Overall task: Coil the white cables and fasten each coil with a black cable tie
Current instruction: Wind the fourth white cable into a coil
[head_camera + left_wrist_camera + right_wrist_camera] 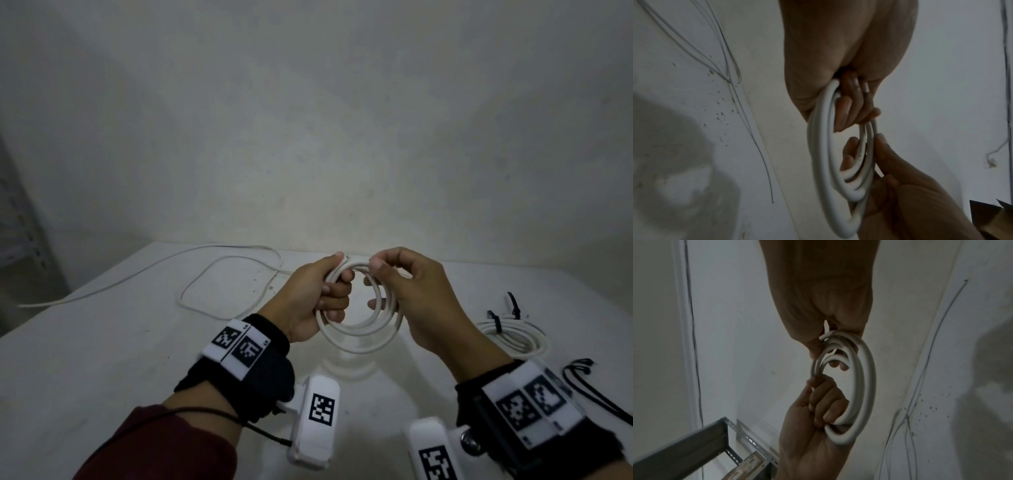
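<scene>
Above the white table (102,342) I hold a white cable coil (359,337) of several loops between both hands. My left hand (329,294) grips the coil's left side, fingers curled through the loops and thumb on top. My right hand (383,274) pinches the top right of the coil with thumb and forefinger, the other fingers curled inside the ring. In the left wrist view the coil (818,146) hangs from my left hand (849,105). The right wrist view has my right hand (828,337) holding the coil (865,386).
A loose white cable (181,298) lies looped across the table's far left. At the right lies a coiled white cable (513,337) bound with black ties, and loose black cable ties (582,373) lie near the right edge. A grey metal shelf frame (694,451) stands beside the table.
</scene>
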